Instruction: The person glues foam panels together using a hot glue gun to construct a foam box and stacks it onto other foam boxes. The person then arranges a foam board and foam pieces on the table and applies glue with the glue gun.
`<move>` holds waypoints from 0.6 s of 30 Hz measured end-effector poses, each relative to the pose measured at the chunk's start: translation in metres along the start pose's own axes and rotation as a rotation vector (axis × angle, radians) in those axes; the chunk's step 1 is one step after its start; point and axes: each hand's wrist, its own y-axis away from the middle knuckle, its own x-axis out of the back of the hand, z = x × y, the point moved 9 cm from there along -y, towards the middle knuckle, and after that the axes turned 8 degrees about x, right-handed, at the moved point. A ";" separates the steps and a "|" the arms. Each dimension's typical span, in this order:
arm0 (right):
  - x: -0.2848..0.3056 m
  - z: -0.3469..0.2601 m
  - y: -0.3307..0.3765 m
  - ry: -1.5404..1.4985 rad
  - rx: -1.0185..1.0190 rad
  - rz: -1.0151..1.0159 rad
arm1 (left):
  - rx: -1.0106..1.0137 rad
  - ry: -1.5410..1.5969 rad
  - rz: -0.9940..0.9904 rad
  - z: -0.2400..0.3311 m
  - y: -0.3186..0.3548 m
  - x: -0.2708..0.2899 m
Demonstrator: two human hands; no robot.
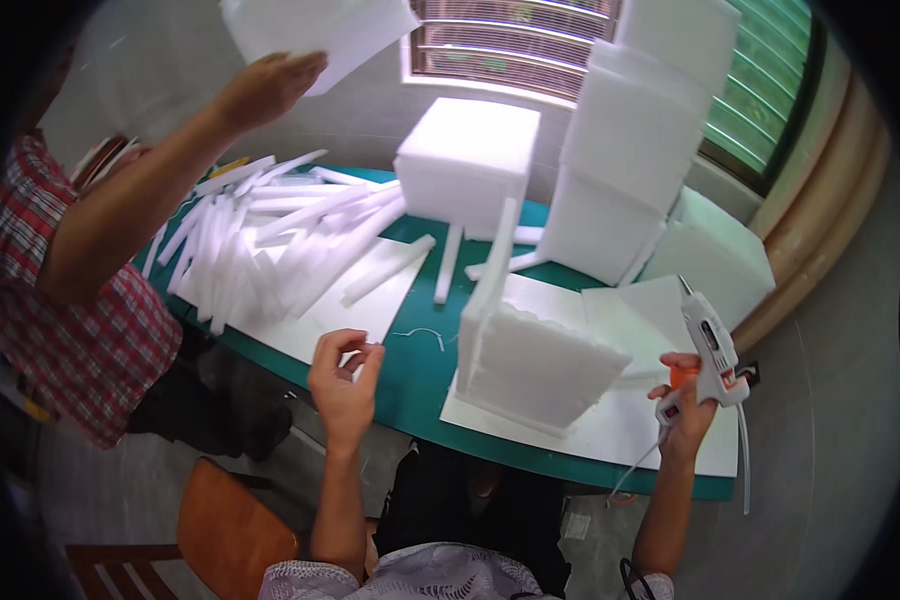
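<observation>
In my right hand (692,425) is a white hot glue gun (712,345) with an orange trigger, its nozzle tilted up and away from me. A glue stick trails from its back end. My left hand (346,378) is raised over the near table edge, thumb and fingers curled together; whatever they pinch, if anything, is too small to make out. Between my hands, nearer the right one, a partly joined white foam box (545,365) stands on a white board (500,410). Neither hand touches it. A thin curled strand (425,333) lies on the table beside my left hand.
Many white foam strips (300,230) are heaped on the green table (410,375) at left. Finished-looking foam blocks (610,210) stack up at back right; another block (470,160) stands behind. At left, a person in a checked shirt (80,340) lifts a foam sheet (320,35). A wooden chair (232,520) stands below.
</observation>
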 end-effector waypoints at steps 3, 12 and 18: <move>0.001 0.006 -0.016 0.006 0.065 0.017 | -0.004 0.036 -0.010 -0.014 -0.018 -0.014; -0.007 0.007 0.001 0.108 -0.005 0.051 | 0.090 0.002 -0.093 -0.059 -0.031 0.008; 0.004 0.010 0.005 0.138 -0.007 0.082 | 0.152 0.070 -0.117 -0.087 -0.041 0.019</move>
